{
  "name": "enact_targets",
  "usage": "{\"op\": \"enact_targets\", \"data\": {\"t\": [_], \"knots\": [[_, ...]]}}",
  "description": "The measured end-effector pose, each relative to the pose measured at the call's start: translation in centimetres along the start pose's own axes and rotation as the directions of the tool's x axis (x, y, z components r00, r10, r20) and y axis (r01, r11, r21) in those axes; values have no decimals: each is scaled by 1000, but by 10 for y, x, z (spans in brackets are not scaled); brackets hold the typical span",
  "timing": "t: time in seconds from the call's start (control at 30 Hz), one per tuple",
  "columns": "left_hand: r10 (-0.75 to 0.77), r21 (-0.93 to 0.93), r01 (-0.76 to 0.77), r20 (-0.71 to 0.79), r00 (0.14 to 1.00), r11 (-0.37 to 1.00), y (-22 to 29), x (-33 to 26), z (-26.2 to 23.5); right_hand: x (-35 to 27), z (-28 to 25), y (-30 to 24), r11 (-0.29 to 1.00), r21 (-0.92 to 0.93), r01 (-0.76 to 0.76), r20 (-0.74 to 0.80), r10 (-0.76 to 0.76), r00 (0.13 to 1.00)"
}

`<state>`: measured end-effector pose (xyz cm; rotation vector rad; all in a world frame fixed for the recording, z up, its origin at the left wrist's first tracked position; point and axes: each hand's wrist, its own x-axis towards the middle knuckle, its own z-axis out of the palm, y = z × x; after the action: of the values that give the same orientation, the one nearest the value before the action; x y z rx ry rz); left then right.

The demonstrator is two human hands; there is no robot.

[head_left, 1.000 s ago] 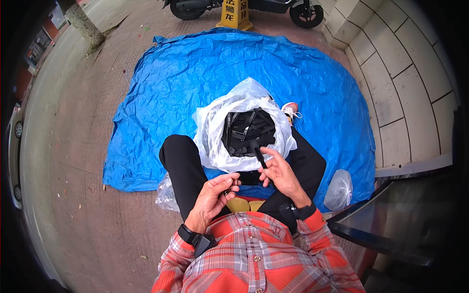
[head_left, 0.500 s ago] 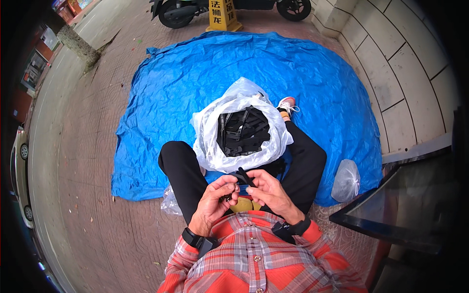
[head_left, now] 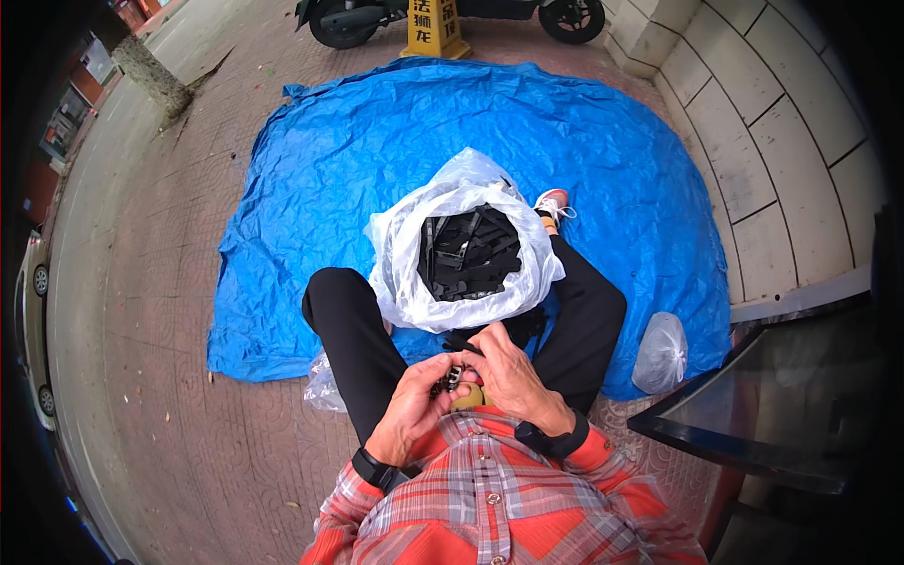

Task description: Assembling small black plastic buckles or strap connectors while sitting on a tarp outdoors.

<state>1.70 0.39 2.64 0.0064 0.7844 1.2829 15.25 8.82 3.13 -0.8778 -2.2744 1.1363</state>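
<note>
I sit with my legs around an open white plastic bag (head_left: 391, 250) full of flat black strips (head_left: 471, 254). In front of my lap, my left hand (head_left: 414, 403) is closed around several small dark pieces with shiny metal parts (head_left: 450, 379). Their exact kind is too small to make out. My right hand (head_left: 516, 377) reaches over to the left fingertips, back upward and fingers bent. A slim black strip (head_left: 460, 341) shows beside its fingers, which partly hide it. Below the two hands a rounded yellow thing (head_left: 468, 396) is partly covered.
A blue tarp (head_left: 311, 188) lies under the bag. More black pieces (head_left: 527, 326) lie between my legs. A tied clear bag (head_left: 662, 353) stands at right, near a dark-framed glass panel (head_left: 753, 405). Another clear bag (head_left: 325, 386) is by my left thigh. A tiled wall (head_left: 753, 160) runs along the right.
My right hand has turned over, back upward, and moved in against the left fingers. The black strip, upright between the hands before, is now mostly hidden. The left hand keeps its small pieces.
</note>
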Motion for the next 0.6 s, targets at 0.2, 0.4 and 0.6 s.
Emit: {"op": "enact_targets", "data": {"t": [0.2, 0.4, 0.6], "knots": [[272, 333, -242, -47, 961, 912, -3, 0, 2, 4, 3, -2, 971, 167, -172, 94, 158, 983], [217, 130, -200, -129, 968, 971, 2, 3, -11, 5, -4, 6, 758, 537, -370, 188, 320, 929], [252, 130, -232, -169, 953, 964, 17, -3, -11, -6, -17, 1, 653, 643, -401, 254, 312, 916]]}}
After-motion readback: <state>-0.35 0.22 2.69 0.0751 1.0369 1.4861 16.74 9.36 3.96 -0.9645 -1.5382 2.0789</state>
